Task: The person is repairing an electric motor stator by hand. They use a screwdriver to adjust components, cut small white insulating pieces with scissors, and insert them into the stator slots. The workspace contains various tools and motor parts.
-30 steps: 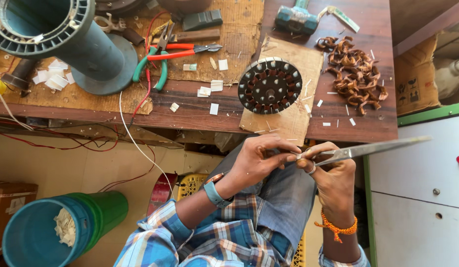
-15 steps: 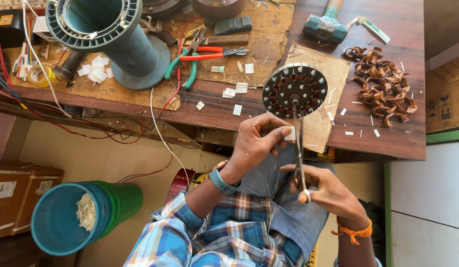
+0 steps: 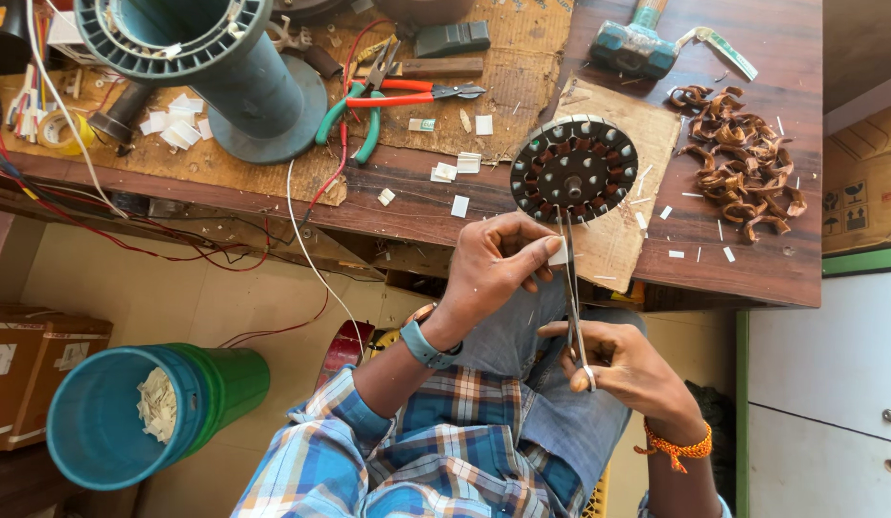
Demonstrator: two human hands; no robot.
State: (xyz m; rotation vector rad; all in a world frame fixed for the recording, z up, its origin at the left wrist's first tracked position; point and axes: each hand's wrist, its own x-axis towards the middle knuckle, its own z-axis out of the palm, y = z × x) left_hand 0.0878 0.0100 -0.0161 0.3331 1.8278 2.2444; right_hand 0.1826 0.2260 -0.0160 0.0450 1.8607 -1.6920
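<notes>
White slip (image 3: 558, 253) pinched in left hand (image 3: 498, 264), scissors (image 3: 572, 288) gripped by right hand (image 3: 623, 369).
Fingers hide most of the slip; scissor tips blur against the dark stator (image 3: 574, 170) on the bench (image 3: 752, 259).

Between our hands and the table edge (image 3: 714, 278) we find open air, but straight ahead the slotted round stator (image 3: 574, 170) sits on its cardboard sheet (image 3: 618, 240) close to that edge. Right of it, bare wood runs up to the heap of copper coils (image 3: 743, 168) (small white scraps dot this strip). Leftward, pliers (image 3: 368, 110) and the tall teal cylinder (image 3: 225, 67) crowd the surface, with wires (image 3: 301, 230) dangling below.
</notes>
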